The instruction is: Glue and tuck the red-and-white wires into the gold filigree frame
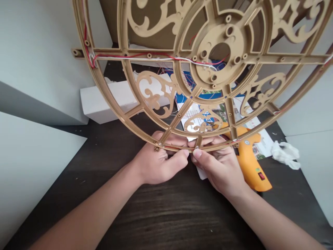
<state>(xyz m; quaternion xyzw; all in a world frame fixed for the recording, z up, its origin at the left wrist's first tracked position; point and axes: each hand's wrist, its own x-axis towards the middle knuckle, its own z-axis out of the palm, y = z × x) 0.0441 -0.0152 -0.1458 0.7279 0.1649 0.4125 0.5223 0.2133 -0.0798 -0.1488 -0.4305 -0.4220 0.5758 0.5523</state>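
Observation:
A large round gold-coloured openwork frame (182, 113) with scroll ornaments stands tilted up before me, its top cut off by the view. My left hand (161, 161) grips its lower rim, thumb in front and fingers behind. Close beside it, my right hand (221, 159) pinches the same rim, its thumb pressed at a small white wire bit by a short spoke. Red and white wires (135, 55) run along the left crossbar to the hub and down the rim's channel. Both hands' fingertips are partly hidden behind the rim.
An orange glue gun (249, 159) with a red switch lies right of my right hand. Behind the frame are a long white box (111, 99), printed papers (192, 118) and loose thin wires. Crumpled white tissue (285, 154) lies at right on the dark wooden table (166, 211). Pale panels flank both sides.

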